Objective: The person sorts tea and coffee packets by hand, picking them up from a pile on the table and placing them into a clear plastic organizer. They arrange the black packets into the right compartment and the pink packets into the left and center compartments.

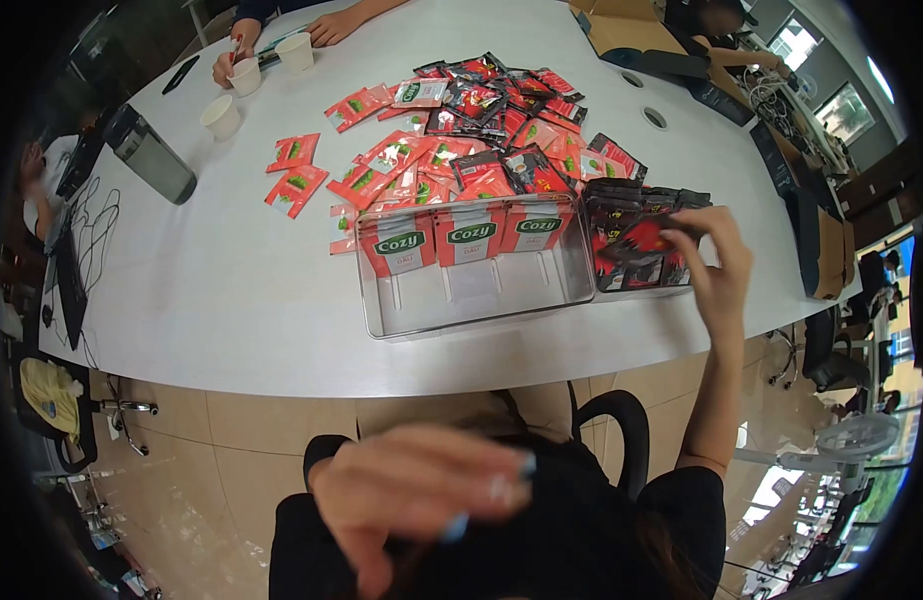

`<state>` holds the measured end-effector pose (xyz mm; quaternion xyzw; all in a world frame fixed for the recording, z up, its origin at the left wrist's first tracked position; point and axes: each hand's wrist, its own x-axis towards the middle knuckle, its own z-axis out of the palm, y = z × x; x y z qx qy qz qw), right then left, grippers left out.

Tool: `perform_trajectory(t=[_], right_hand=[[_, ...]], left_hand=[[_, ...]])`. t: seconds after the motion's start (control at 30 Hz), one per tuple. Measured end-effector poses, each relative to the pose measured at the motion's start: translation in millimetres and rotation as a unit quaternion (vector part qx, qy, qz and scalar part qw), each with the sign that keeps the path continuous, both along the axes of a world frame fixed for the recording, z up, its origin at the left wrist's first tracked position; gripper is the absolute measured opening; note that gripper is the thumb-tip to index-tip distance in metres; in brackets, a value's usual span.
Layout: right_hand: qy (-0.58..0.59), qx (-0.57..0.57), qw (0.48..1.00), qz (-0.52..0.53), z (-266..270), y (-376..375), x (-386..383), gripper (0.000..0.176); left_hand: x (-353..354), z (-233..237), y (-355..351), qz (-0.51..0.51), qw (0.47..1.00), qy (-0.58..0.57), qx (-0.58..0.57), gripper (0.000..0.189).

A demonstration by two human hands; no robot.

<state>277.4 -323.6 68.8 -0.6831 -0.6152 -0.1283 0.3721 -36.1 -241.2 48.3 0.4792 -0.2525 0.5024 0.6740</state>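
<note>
My right hand [722, 270] pinches a dark sachet [642, 240] over the right-hand bin [642, 291], which holds rows of black and red sachets. My left hand [422, 490] is blurred, raised near my body and away from the table; what its fingers do is smeared by motion. A clear tray [462, 328] stands left of that bin, with three upright stacks of pink Cozy sachets [472, 235] along its back and bare space in front. Behind both lies a loose pile of pink sachets [397, 152] and black-red sachets [477, 100].
Paper cups [221, 118] and a dark-capped bottle [150, 155] stand at the left. A person's hands [334, 28] rest at the far edge. Open cardboard boxes [632, 30] line the back and right. A laptop [70, 270] and cables sit at the left edge.
</note>
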Motion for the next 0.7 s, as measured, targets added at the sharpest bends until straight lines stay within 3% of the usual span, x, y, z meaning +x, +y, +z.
perform_trajectory(t=[0.07, 0.17, 0.27, 0.33, 0.4, 0.5, 0.6, 0.7], right_hand=[[-0.009, -0.11, 0.994, 0.017, -11.9, 6.2, 1.7, 0.021], [-0.054, -0.166, 0.982, 0.075, -17.0, 18.9, 3.8, 0.058], [-0.052, -0.174, 0.982, 0.057, -9.4, 30.1, -10.4, 0.094], [-0.085, -0.196, 0.976, 0.04, -7.1, 35.2, -9.2, 0.116], [-0.091, -0.221, 0.97, 0.044, -7.4, 39.7, -11.6, 0.12], [-0.102, -0.247, 0.963, 0.039, -8.6, 43.7, -11.4, 0.122], [-0.104, -0.248, 0.963, 0.027, -9.3, 47.1, -10.1, 0.119], [-0.109, -0.223, 0.968, 0.028, -13.9, 46.9, -7.0, 0.116]], left_hand=[[-15.8, 7.0, -7.6, -0.01, 0.999, -0.023, 0.048, 0.05], [-33.8, 3.5, -4.2, -0.105, 0.987, -0.022, 0.119, 0.071], [-44.9, 28.2, -15.5, -0.081, 0.993, 0.052, 0.076, 0.071], [-40.3, 31.1, -20.0, -0.066, 0.996, 0.041, 0.05, 0.066], [-29.9, 35.6, -25.4, -0.047, 0.999, 0.014, 0.01, 0.063], [-15.7, 27.5, -11.3, -0.075, 0.994, -0.059, 0.054, 0.052], [15.4, 12.1, -8.1, -0.01, 0.991, -0.124, 0.053, 0.037], [7.2, 31.6, 4.6, -0.082, 0.994, 0.074, -0.001, 0.031]])
